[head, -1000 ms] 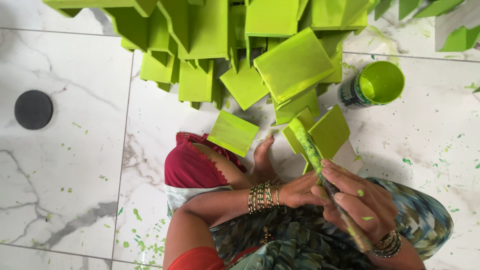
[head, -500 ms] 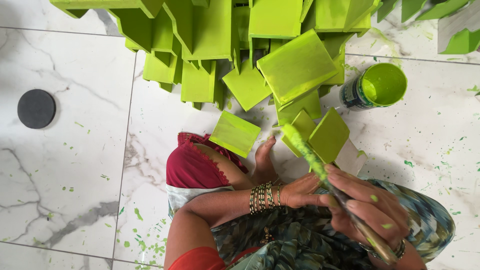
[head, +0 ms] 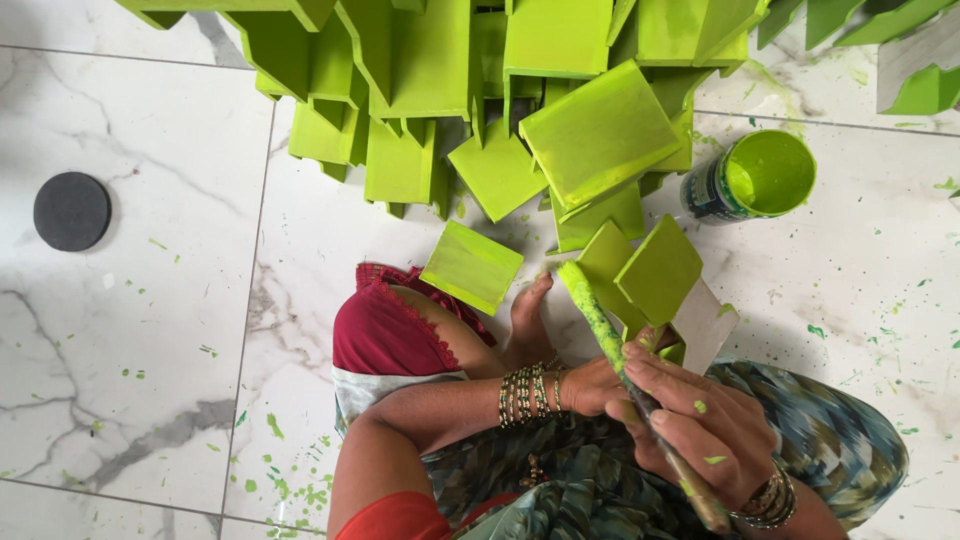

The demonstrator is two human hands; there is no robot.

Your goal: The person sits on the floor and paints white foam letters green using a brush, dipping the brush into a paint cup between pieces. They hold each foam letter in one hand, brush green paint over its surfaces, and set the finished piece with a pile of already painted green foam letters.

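Mostly done: green painted blocks (head: 480, 90) heaped at floor's far edge; right hand (head: 700, 430) gripping paintbrush (head: 600, 320), left hand (head: 600, 385) steadying half-coated piece (head: 665, 280).

- My left hand (head: 592, 385) sits low in the middle of the view, wrist ringed with bangles, forearm running in from the near left; its fingers are curled shut, largely hidden behind my right hand.
- My right hand (head: 700, 430) lies just right of it and nearer, fingers folded closed, paint flecks on the knuckles, bangles at the wrist.
- The two hands touch.
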